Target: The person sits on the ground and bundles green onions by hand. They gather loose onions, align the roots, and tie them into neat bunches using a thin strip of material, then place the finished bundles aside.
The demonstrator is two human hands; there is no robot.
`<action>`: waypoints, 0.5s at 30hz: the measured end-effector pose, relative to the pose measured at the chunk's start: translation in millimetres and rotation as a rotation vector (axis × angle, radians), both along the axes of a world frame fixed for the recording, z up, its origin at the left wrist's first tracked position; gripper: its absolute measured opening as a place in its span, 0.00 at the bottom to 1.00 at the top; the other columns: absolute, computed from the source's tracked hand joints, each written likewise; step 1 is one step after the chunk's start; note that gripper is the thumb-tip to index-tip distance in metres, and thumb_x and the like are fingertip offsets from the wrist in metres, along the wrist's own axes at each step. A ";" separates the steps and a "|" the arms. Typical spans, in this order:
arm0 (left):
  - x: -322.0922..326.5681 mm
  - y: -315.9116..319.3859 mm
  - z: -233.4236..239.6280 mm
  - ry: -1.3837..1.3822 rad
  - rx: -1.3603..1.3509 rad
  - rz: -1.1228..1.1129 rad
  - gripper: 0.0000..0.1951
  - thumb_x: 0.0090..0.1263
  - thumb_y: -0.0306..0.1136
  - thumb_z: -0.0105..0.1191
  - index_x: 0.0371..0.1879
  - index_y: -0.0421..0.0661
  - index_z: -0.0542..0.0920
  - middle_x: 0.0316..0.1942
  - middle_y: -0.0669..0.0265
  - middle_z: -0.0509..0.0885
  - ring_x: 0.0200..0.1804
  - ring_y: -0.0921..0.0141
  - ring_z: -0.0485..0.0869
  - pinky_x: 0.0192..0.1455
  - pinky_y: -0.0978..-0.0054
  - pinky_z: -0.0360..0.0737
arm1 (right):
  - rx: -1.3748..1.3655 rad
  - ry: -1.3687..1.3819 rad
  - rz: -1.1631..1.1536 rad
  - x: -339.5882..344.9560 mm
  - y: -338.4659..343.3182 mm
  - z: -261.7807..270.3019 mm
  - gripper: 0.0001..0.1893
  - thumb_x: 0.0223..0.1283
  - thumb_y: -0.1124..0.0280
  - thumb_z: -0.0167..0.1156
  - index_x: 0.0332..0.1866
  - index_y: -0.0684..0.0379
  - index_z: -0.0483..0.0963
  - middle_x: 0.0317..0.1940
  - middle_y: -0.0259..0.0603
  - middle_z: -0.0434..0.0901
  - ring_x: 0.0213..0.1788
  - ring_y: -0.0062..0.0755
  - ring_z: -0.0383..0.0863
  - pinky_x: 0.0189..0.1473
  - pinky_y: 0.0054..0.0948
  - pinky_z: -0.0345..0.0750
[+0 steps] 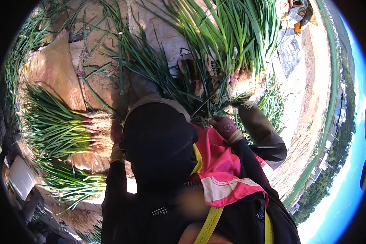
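My left hand [116, 134], in a pinkish glove with a tan cuff, is beside the pale roots of a bundle of green onions [61, 131]. A black hood and cap partly cover this hand, so its grip is hidden. My right hand [225, 126] wears a pink glove with a flower print and a tan wrist band. Its fingers are curled at the edge of green leaf scraps [205, 117], below a large upright heap of green onions [238, 39] with pinkish stem bases and pale roots. Whether it holds something cannot be made out.
A bent leg in olive trousers [259, 131] is right of my right hand. Brown plastic sheeting [56, 73] lies at the left. More green onions [79, 184] lie lower left, near a clump of roots [77, 218]. A pale sack sheet [158, 33] lies under loose leaves.
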State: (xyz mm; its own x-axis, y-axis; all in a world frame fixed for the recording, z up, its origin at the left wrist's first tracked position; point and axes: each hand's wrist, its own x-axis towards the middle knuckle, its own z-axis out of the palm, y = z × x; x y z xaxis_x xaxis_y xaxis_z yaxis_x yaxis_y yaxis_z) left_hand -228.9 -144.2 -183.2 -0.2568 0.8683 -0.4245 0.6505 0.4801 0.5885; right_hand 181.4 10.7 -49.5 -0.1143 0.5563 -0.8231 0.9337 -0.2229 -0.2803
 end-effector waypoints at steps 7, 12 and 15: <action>28.3 -38.7 -32.4 -0.154 -0.228 -0.141 0.17 0.60 0.34 0.50 0.47 0.40 0.72 0.40 0.60 0.78 0.42 0.68 0.76 0.45 0.74 0.73 | 0.717 0.124 -0.277 58.2 58.0 57.7 0.16 0.53 0.60 0.56 0.44 0.57 0.72 0.40 0.45 0.77 0.41 0.38 0.77 0.42 0.27 0.73; 15.4 17.3 17.8 -0.216 0.282 -0.078 0.18 0.59 0.34 0.52 0.45 0.37 0.74 0.39 0.58 0.80 0.42 0.67 0.78 0.45 0.75 0.74 | 0.839 -0.174 -0.041 149.9 116.9 38.6 0.18 0.54 0.57 0.53 0.49 0.52 0.71 0.46 0.45 0.75 0.45 0.40 0.75 0.45 0.25 0.71; -39.3 16.6 91.4 -0.716 0.221 0.608 0.19 0.58 0.32 0.53 0.47 0.37 0.73 0.38 0.61 0.80 0.36 0.72 0.80 0.39 0.79 0.77 | 0.565 -0.016 -0.232 146.3 152.3 -19.5 0.15 0.58 0.59 0.48 0.49 0.45 0.71 0.51 0.45 0.70 0.49 0.39 0.72 0.48 0.25 0.70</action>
State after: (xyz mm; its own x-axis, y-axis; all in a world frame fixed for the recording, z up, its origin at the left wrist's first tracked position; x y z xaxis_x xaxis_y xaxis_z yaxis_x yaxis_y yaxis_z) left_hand -268.2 -127.6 -91.9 -0.4329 0.7513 -0.4982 -0.2214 0.4471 0.8666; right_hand 327.6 163.0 -68.9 0.0722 0.9164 -0.3936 0.8835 -0.2419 -0.4012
